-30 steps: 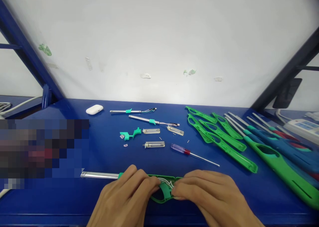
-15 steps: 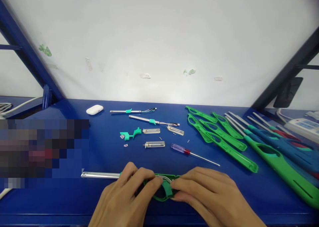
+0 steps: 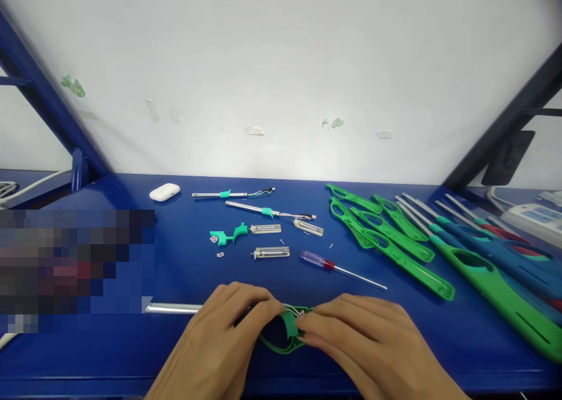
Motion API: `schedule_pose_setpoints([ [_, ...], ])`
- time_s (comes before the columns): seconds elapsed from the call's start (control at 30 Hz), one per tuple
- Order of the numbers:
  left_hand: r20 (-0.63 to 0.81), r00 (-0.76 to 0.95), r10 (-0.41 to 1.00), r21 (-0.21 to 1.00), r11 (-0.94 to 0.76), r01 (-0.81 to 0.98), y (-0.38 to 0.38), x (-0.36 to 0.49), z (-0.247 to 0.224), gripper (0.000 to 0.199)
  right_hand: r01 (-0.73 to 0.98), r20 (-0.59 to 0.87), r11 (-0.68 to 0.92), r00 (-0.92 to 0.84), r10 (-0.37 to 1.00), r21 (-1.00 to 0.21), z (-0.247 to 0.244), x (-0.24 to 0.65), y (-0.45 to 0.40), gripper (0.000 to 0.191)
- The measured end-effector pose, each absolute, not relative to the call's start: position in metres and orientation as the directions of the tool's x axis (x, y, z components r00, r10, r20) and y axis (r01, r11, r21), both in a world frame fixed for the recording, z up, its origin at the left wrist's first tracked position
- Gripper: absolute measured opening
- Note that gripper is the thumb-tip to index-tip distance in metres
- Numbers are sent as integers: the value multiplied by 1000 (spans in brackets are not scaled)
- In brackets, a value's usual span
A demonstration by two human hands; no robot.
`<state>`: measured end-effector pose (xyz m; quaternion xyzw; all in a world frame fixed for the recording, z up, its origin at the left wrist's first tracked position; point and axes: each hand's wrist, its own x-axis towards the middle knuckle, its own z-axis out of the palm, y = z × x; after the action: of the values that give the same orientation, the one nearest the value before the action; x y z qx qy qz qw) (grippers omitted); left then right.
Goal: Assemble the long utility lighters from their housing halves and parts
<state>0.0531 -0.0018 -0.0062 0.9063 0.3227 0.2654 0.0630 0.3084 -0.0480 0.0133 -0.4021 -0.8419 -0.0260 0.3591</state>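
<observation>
A green plastic shell [image 3: 281, 348] lies at the table's front edge, with a silver tube [image 3: 173, 308] reaching left from it. My left hand [image 3: 228, 335] is closed over the shell's left part and the tube's inner end. Fingers of my right hand [image 3: 364, 341] are pressed together on the shell's right side, beside a teal-green trigger piece [image 3: 290, 324]. White wires [image 3: 293, 310] run along the shell's top between the two hands. Both palms face down, and the fingertips hide part of the shell.
Beyond my hands lie a screwdriver [image 3: 316, 260], clear fuel tanks [image 3: 272, 252], a loose teal part [image 3: 226, 237] and silver tubes with wires [image 3: 250, 208]. Green half shells [image 3: 413, 265] and whole lighters [image 3: 496, 297] fill the right side. A white case [image 3: 164, 192] sits at back left.
My left hand has shifted slightly and now covers more of the tube. The trigger piece has moved a little left, and the wires between my hands look more bent.
</observation>
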Motion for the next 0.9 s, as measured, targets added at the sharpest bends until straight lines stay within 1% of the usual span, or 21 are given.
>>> schedule_pose_setpoints([
  [0.2, 482, 642, 596, 292, -801, 523, -2, 56, -1, 46, 702, 606, 672, -434, 667, -237, 13, 308, -48, 36],
  [0.37, 530, 628, 570, 278, -816, 507, -2, 58, -1, 50, 702, 604, 671, -434, 669, -238, 14, 308, -48, 35],
  [0.47, 542, 615, 572, 291, -815, 501, -2, 59, -3, 53, 697, 600, 676, -442, 667, -237, 14, 309, -47, 34],
  [0.67, 504, 618, 603, 344, -796, 498, -2, 58, -5, 52, 706, 613, 669, -427, 664, -233, 14, 309, -47, 33],
  [0.8, 562, 582, 588, 326, -804, 497, -3, 58, -7, 51, 702, 616, 677, -438, 654, -220, 15, 308, -46, 32],
  [0.9, 562, 562, 607, 377, -793, 479, -4, 60, -9, 53, 701, 607, 675, -439, 662, -230, 15, 308, -46, 33],
])
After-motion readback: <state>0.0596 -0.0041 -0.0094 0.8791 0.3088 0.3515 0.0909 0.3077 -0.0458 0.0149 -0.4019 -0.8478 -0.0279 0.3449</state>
